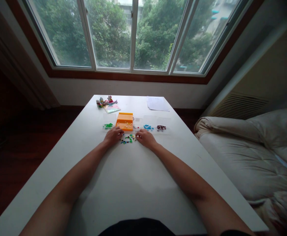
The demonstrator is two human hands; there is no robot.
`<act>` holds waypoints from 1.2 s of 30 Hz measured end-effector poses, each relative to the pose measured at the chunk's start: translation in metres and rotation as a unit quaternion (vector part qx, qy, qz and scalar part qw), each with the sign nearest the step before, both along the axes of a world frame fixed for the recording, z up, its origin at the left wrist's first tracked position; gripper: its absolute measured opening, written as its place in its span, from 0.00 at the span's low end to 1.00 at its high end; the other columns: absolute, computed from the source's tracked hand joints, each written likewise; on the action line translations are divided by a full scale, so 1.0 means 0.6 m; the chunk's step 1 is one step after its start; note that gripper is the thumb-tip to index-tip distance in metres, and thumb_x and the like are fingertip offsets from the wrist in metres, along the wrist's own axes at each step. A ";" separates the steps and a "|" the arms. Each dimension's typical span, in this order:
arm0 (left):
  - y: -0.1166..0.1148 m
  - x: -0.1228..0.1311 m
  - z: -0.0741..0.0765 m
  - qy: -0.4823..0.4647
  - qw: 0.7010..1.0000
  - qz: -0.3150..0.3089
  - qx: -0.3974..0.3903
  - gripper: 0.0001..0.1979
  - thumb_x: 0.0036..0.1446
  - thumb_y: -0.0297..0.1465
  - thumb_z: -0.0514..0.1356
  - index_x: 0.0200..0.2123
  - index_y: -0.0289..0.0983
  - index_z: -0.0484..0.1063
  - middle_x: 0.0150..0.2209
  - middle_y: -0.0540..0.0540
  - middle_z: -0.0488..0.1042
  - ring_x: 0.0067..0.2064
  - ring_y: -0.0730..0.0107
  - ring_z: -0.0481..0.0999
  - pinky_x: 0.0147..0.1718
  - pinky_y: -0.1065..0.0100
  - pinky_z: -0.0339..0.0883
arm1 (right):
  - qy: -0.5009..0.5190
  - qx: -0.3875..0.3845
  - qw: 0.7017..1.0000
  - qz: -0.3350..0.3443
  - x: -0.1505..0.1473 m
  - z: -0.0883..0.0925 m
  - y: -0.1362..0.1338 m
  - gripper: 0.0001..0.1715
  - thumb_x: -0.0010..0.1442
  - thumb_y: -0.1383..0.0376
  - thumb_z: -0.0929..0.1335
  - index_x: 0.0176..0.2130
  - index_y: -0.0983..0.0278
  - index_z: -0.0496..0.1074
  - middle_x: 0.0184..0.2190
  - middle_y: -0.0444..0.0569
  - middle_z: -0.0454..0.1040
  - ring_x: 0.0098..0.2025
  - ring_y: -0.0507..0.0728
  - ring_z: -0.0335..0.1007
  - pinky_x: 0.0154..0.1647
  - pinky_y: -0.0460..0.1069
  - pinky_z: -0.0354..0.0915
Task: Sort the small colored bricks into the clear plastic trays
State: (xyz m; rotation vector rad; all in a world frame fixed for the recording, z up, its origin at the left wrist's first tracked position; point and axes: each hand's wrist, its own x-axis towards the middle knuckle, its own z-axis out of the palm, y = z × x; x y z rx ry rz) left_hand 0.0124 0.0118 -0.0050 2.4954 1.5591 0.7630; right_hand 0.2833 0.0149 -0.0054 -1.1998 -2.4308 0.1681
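Note:
Both my arms reach out over a white table (123,183). My left hand (113,135) rests knuckles up just left of a small scatter of coloured building pieces (128,139), fingers curled at the pile's edge. My right hand (145,137) lies at the right of the same pile, fingers curled and pinched near the pieces. What either hand holds is too small to tell. An orange tray (125,121) with small pieces in it stands just beyond the pile.
Clear trays hold green pieces (108,125), blue pieces (148,127) and dark red pieces (161,127). A small built model (105,101) and a coloured leaflet (112,108) lie at the far left, paper sheets (157,103) far right. A cushioned sofa (256,147) stands to the right.

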 end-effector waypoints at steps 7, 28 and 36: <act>0.000 0.000 -0.003 0.006 1.000 -0.012 -0.013 0.10 0.61 0.33 0.57 0.40 0.41 0.79 0.39 0.46 0.76 0.38 0.66 0.74 0.38 0.66 0.66 | 0.019 -0.005 1.000 -0.013 -0.003 -0.007 0.001 0.04 0.62 0.68 0.69 0.36 0.60 0.76 0.36 0.48 0.73 0.42 0.56 0.67 0.43 0.47 0.61; -0.003 0.004 -0.001 -0.008 1.000 -0.003 -0.028 0.09 0.58 0.33 0.58 0.36 0.41 0.79 0.36 0.46 0.76 0.38 0.65 0.74 0.37 0.66 0.66 | 0.186 0.124 0.892 -0.394 0.168 0.003 0.070 0.10 0.62 0.67 0.62 0.41 0.63 0.71 0.37 0.54 0.74 0.42 0.60 0.60 0.45 0.53 0.55; -0.011 0.029 0.009 -0.074 0.997 -0.027 -0.021 0.08 0.61 0.32 0.58 0.36 0.40 0.78 0.37 0.45 0.76 0.39 0.65 0.74 0.40 0.65 0.68 | 0.143 0.100 0.973 -0.152 0.075 0.008 0.036 0.11 0.63 0.67 0.63 0.41 0.62 0.74 0.36 0.50 0.75 0.42 0.60 0.67 0.50 0.52 0.59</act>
